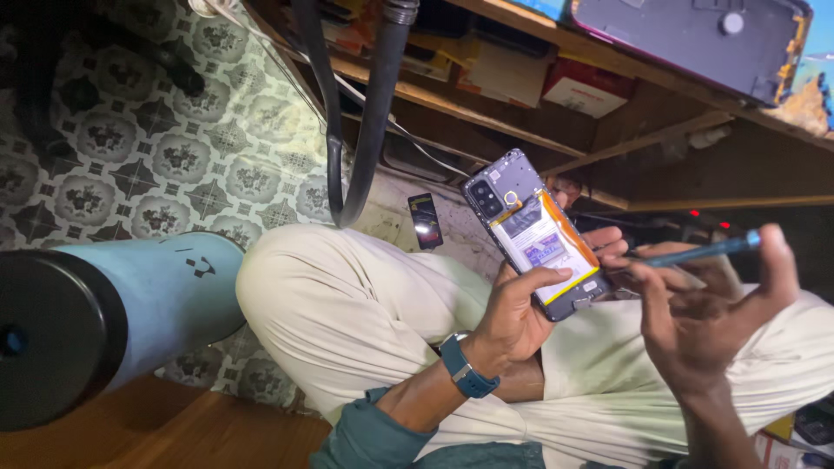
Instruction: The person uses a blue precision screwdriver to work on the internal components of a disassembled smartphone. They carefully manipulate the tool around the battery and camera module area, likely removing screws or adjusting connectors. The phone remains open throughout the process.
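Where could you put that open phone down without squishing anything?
The left hand holds the opened phone; the right hand holds a blue tool. Free patches: the patterned floor between the blue cylinder and the black hose, and the lap. The shelves are crowded with boxes.

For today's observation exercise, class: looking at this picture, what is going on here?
A person sits cross-legged on a patterned floor, working on a phone with its back cover off, so the battery shows. The left hand holds the phone up, thumb across its lower part. The right hand holds a thin blue tool pointed at the phone's lower end. A blue cylinder lies beside the knee.
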